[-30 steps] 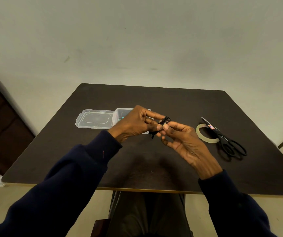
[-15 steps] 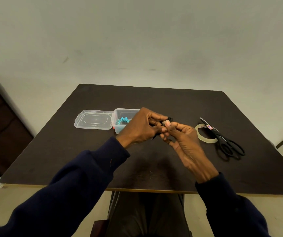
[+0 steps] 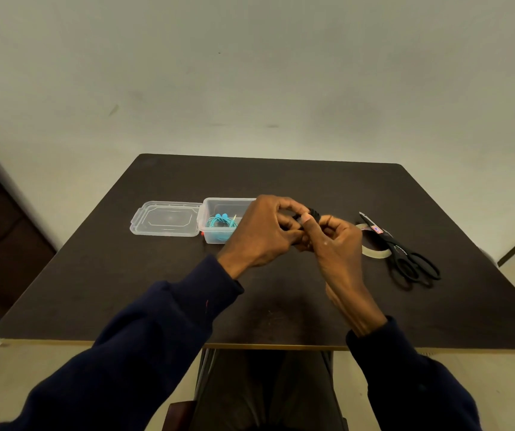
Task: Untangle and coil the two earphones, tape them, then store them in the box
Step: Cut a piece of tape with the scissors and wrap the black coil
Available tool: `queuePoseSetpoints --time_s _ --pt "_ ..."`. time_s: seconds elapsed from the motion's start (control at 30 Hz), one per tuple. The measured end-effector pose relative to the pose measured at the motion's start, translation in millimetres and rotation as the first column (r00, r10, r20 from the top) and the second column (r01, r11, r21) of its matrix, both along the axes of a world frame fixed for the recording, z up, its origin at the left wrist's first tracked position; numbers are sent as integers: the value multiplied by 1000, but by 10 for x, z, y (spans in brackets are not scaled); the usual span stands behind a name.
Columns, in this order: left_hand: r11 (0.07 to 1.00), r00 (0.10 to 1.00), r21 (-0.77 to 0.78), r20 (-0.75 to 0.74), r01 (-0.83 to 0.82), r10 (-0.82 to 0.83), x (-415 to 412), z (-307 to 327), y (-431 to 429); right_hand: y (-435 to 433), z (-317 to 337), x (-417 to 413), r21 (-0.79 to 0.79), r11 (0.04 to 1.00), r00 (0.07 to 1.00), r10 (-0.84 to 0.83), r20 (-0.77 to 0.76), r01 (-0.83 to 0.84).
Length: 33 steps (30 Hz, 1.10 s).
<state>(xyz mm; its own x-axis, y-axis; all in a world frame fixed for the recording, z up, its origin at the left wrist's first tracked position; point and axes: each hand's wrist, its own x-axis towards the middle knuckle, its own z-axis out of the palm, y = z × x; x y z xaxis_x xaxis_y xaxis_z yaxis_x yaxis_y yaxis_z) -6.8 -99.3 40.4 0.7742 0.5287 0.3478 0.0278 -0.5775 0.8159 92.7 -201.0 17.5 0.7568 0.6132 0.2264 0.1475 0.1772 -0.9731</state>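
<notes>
My left hand (image 3: 265,233) and my right hand (image 3: 335,241) meet above the middle of the dark table (image 3: 156,290), both pinching a small coiled black earphone (image 3: 313,213). Most of the coil is hidden by my fingers; only its top shows. A clear plastic box (image 3: 211,209) stands just left of my left hand, with a coiled turquoise earphone (image 3: 220,222) inside. Its clear lid (image 3: 166,218) lies flat beside it on the left.
A roll of clear tape (image 3: 374,248) lies right of my right hand, partly behind it. Black scissors (image 3: 405,253) rest across and beyond the roll. A dark cabinet stands at the far left; the table's near edge is close to my body.
Both hands have drawn closer together around the black earphone, and my fingers have curled tighter over it. My left hand shifted right, uncovering the box and the turquoise earphone.
</notes>
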Motion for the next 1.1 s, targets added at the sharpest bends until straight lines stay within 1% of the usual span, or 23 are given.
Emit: queuePoseSetpoints --time_s 0.1,0.17,0.27,0.33,0.4,0.47,0.57,0.63,0.7,0.77,0.83,0.93,1.1 --pt "1000 1000 19 0 2 -2 22 -57 -60 -12 -24 -16 -2 997 996 -75 -50 75" --pt "1000 1000 28 -3 3 -3 23 -71 -55 -42 -21 -31 -4 999 991 -49 -128 49" --pt "1000 1000 3 7 29 -29 4 -56 -38 -89 16 -56 18 1000 968 16 -251 -11" --pt "999 999 -7 13 42 -42 -4 -46 -34 -94 34 -56 28 1000 954 21 -299 -13" --pt "999 999 -11 7 46 -46 -2 -45 -40 -84 33 -63 19 1000 955 -2 -298 8" --pt "999 999 -5 0 32 -32 7 -58 -64 -62 21 -83 -8 999 968 -54 -245 54" --pt "999 1000 47 -21 2 -1 29 -78 -103 -37 -14 -97 -22 994 980 -105 -167 103" --pt "998 1000 64 -28 8 -7 24 -73 -102 -30 -20 -92 -28 994 978 -104 -179 101" --pt "999 999 41 -29 30 -29 18 -65 -90 -38 -23 -67 -20 996 959 -88 -271 86" --pt "999 999 4 -34 32 -32 6 -73 -82 -46 -11 -53 12 998 917 -55 -396 65" --pt "999 999 -1 -41 32 -32 0 -82 -81 -53 -4 -47 31 998 892 -34 -450 54" --pt "999 998 -18 -35 48 -49 5 -103 -105 -58 -30 -62 6 997 916 -68 -395 76" --pt "999 999 10 -38 40 -39 61 -132 -153 -39 -89 -96 5 982 953 -181 -241 188"
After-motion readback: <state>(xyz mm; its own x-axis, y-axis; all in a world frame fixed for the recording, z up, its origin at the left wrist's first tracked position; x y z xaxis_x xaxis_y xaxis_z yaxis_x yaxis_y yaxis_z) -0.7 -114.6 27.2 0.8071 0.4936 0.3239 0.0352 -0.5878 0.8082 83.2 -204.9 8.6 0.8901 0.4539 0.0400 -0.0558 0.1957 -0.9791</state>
